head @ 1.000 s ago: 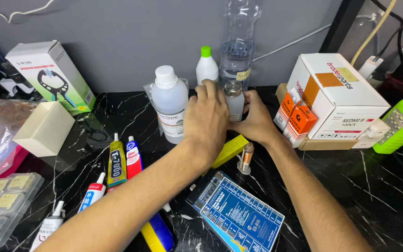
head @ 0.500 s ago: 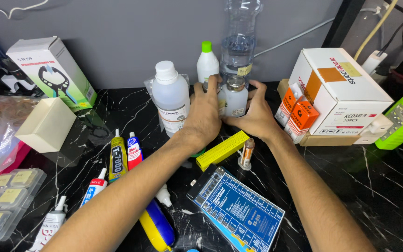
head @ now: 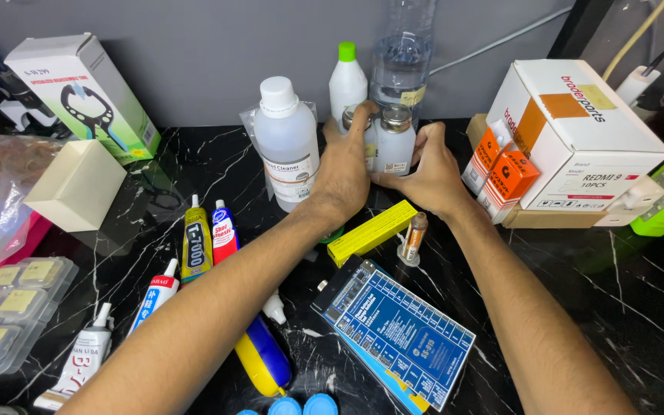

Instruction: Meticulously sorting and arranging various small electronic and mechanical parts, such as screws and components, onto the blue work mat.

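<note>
Both hands cup a small white jar (head: pixel 395 142) with a metal lid at the far middle of the black table (head: pixel 578 277): the left hand (head: pixel 345 173) wraps its left side, the right hand (head: pixel 428 169) its right. A white bottle (head: pixel 288 142) stands left; a white-and-orange box (head: pixel 578 131) sits right; a yellow box (head: pixel 372 232) lies nearer.
</note>
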